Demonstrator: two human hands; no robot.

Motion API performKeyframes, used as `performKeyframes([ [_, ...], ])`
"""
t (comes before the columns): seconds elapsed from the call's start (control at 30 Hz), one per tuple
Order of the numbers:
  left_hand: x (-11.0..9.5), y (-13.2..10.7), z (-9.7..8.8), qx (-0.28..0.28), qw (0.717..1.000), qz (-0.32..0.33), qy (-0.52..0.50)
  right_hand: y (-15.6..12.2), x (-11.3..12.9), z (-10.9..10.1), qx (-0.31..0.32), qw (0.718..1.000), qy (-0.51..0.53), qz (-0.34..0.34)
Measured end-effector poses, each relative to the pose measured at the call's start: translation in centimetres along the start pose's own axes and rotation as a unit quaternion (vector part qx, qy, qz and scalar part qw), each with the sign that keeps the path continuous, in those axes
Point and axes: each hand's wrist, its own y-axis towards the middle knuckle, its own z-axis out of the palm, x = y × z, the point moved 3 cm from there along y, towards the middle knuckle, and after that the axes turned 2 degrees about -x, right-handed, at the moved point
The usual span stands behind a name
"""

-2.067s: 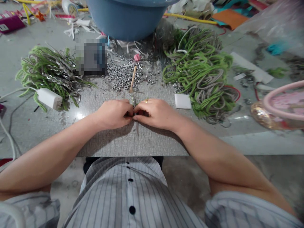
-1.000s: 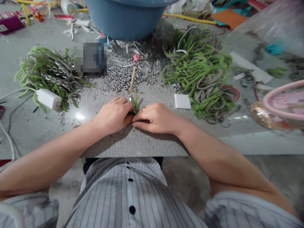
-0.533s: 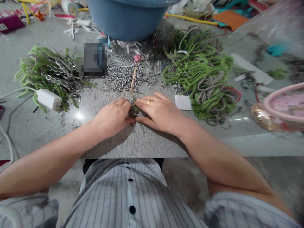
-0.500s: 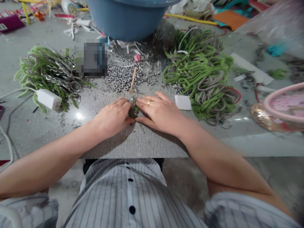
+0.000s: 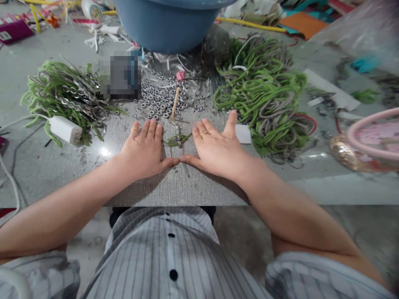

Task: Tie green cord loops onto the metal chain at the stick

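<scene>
My left hand [image 5: 144, 150] lies flat on the grey textured mat [image 5: 162, 187], fingers stretched out and holding nothing. My right hand [image 5: 215, 148], with a gold ring on one finger, is also flat and open; the two thumb tips nearly touch. Between the hands a short green and grey cord piece [image 5: 177, 140] with a small metal part lies loose on the mat. A wooden stick [image 5: 175, 104] lies just beyond it, pointing into a scatter of several small metal rings [image 5: 157, 101].
A pile of green and grey cords [image 5: 264, 99] lies right of my hands, a second pile with metal rings [image 5: 67, 93] at the left. A white charger block [image 5: 65, 129], a white pad [image 5: 242, 133], a blue basin [image 5: 170, 23] and a pink-rimmed container [image 5: 370, 137] surround them.
Both hands were pinched together on the cord piece. They have let go, spread apart and flattened on the mat, leaving the piece lying between them.
</scene>
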Motion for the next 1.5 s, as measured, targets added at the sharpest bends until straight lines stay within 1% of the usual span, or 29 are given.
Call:
performKeyframes([
  [0.1, 0.1, -0.1, 0.0, 0.012, 0.999, -0.021, 0.024, -0.1, -0.2, 0.2, -0.004, 1.000, -0.015, 0.022],
  [0.3, 0.8, -0.3, -0.2, 0.024, 0.997, -0.062, 0.048, -0.2, -1.2, 0.1, 0.050, 0.992, -0.067, 0.096],
  [0.43, 1.2, -0.5, -0.4, 0.020, 0.995, -0.080, 0.055, -0.3, -2.3, 0.1, 0.064, 0.989, -0.072, 0.115],
  [0.5, 1.3, -0.5, -0.4, 0.020, 0.995, -0.082, 0.054, -0.3, -2.7, 0.4, 0.054, 0.990, -0.066, 0.116],
  [0.57, 1.3, -0.5, -0.5, 0.013, 0.995, -0.081, 0.051, -0.4, -3.0, 0.6, 0.016, 0.993, -0.055, 0.106],
  [0.63, 1.3, -0.5, -0.7, -0.001, 0.996, -0.074, 0.048, -0.4, -3.0, 0.6, -0.038, 0.995, -0.036, 0.091],
  [0.7, 1.3, -0.5, -1.1, -0.021, 0.996, -0.064, 0.050, -0.3, -2.8, 0.2, -0.090, 0.993, -0.011, 0.070],
  [0.77, 1.4, -0.4, -1.5, -0.047, 0.996, -0.049, 0.049, 0.0, -2.3, -0.4, -0.120, 0.992, 0.019, 0.038],
  [0.83, 1.6, -0.1, -1.9, -0.080, 0.996, -0.026, 0.032, 0.5, -1.6, -0.8, -0.120, 0.991, 0.054, -0.002],
  [0.9, 1.5, 0.5, -1.9, -0.114, 0.993, 0.028, -0.001, 0.9, -0.9, -1.1, -0.110, 0.990, 0.085, -0.035],
  [0.97, 1.4, 1.1, -1.5, -0.122, 0.989, 0.081, -0.032, 1.2, -0.5, -1.2, -0.105, 0.987, 0.104, -0.057],
  [1.0, 1.4, 1.4, -1.3, -0.129, 0.986, 0.091, -0.046, 1.3, -0.3, -1.2, -0.104, 0.987, 0.108, -0.064],
  [1.13, 1.1, 2.2, -0.5, -0.135, 0.984, 0.101, -0.063, 1.6, 0.0, -1.0, -0.106, 0.986, 0.107, -0.074],
  [1.27, 0.7, 2.1, -0.2, -0.149, 0.979, 0.130, -0.045, 1.6, 0.4, -0.9, -0.112, 0.982, 0.110, -0.103],
  [1.37, 0.5, 1.9, -0.1, -0.148, 0.976, 0.155, -0.029, 1.5, 0.7, -0.9, -0.119, 0.979, 0.112, -0.123],
  [1.5, 0.4, 1.6, -0.1, -0.149, 0.976, 0.156, -0.014, 1.3, 0.7, -0.9, -0.089, 0.982, 0.107, -0.125],
])
